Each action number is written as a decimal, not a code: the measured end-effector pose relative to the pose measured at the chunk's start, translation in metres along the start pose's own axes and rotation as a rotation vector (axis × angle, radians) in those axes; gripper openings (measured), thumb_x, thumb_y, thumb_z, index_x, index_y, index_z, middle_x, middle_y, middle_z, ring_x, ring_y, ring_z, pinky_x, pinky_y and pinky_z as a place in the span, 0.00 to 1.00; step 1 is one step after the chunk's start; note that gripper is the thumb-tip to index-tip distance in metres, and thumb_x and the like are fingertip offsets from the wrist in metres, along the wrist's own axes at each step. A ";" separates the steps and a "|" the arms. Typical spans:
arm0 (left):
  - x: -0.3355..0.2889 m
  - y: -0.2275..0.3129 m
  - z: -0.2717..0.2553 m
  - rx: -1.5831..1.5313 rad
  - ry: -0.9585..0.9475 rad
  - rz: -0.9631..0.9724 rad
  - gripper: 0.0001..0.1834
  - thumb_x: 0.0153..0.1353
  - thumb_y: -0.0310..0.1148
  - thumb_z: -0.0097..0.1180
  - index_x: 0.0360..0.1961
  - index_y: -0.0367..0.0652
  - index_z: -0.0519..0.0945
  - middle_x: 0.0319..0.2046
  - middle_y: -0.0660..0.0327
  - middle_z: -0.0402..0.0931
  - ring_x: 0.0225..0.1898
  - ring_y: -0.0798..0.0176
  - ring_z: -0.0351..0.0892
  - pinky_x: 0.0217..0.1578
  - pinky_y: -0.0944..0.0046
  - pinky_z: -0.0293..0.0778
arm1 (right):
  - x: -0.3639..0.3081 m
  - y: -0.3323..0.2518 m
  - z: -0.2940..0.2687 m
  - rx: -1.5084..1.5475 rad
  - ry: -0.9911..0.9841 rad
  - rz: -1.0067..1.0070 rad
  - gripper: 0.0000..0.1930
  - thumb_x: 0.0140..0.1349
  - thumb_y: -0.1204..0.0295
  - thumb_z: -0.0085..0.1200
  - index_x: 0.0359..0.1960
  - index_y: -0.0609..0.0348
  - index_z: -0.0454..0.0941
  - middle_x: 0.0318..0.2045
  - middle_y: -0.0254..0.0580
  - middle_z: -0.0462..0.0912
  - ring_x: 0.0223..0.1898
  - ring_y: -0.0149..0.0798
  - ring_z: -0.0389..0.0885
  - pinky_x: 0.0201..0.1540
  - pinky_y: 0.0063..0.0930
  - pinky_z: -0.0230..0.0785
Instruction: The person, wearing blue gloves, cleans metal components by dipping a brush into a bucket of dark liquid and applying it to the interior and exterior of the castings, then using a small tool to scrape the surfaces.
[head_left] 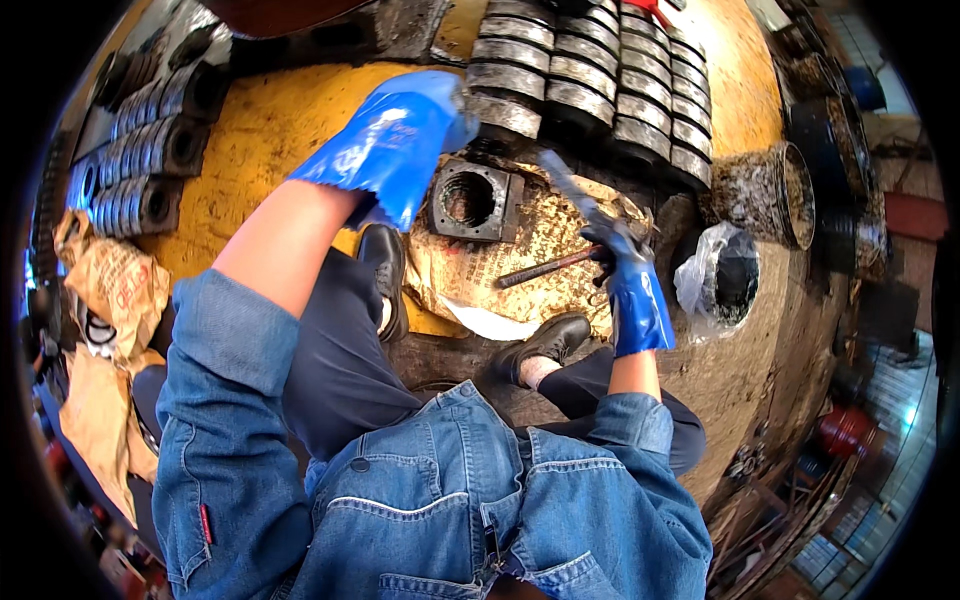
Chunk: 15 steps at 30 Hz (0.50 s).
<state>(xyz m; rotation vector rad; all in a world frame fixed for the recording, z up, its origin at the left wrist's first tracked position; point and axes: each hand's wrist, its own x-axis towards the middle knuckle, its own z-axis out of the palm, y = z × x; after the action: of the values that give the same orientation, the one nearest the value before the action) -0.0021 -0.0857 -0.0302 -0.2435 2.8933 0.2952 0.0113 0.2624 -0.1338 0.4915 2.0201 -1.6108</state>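
Observation:
My left hand point(425, 115), in a long blue rubber glove, reaches forward to the near left corner of the stacked metal housings point(510, 80). Its fingers are blurred and mostly turned away, so I cannot see whether they grip anything. My right hand point(628, 262), also blue-gloved with dark stains, is closed around a dark reddish-brown rod point(545, 270) that points left. A blurred grey flat bar point(567, 180) sticks out forward from the same hand. Between my hands, a square metal housing point(449, 215) with a round bore lies on oily brown paper point(540, 205).
More ring-shaped metal parts point(155, 205) stand in rows at the left. A grimy drum point(765, 195) lies at the right, near a dark round part in clear plastic point(722, 278). Crumpled paper bags point(115, 290) are at my left. My shoes point(555, 338) flank the paper.

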 end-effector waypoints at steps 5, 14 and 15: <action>0.008 -0.026 0.023 -0.132 0.059 0.215 0.14 0.54 0.47 0.57 0.31 0.50 0.84 0.31 0.54 0.82 0.36 0.46 0.80 0.37 0.52 0.78 | 0.041 -0.050 0.086 -1.082 -0.395 -0.494 0.12 0.61 0.62 0.57 0.37 0.57 0.81 0.25 0.41 0.81 0.27 0.35 0.76 0.31 0.32 0.70; 0.017 -0.030 0.027 -0.122 0.109 0.267 0.10 0.44 0.39 0.62 0.21 0.42 0.84 0.20 0.49 0.78 0.24 0.48 0.81 0.26 0.50 0.76 | 0.163 -0.022 0.137 -1.183 -0.623 -0.399 0.11 0.58 0.64 0.55 0.38 0.55 0.81 0.30 0.43 0.83 0.30 0.41 0.78 0.35 0.34 0.72; 0.011 -0.021 0.023 -0.167 0.217 0.339 0.10 0.43 0.38 0.62 0.21 0.42 0.84 0.20 0.49 0.78 0.23 0.48 0.80 0.24 0.51 0.76 | 0.184 -0.012 0.116 -1.243 -0.594 -0.448 0.11 0.59 0.63 0.55 0.38 0.55 0.81 0.30 0.45 0.83 0.31 0.43 0.79 0.35 0.35 0.72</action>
<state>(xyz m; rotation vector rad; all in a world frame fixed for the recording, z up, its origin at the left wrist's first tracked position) -0.0037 -0.1028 -0.0586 0.2065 3.1192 0.6044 -0.1250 0.1408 -0.2526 -0.8247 2.2077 -0.3133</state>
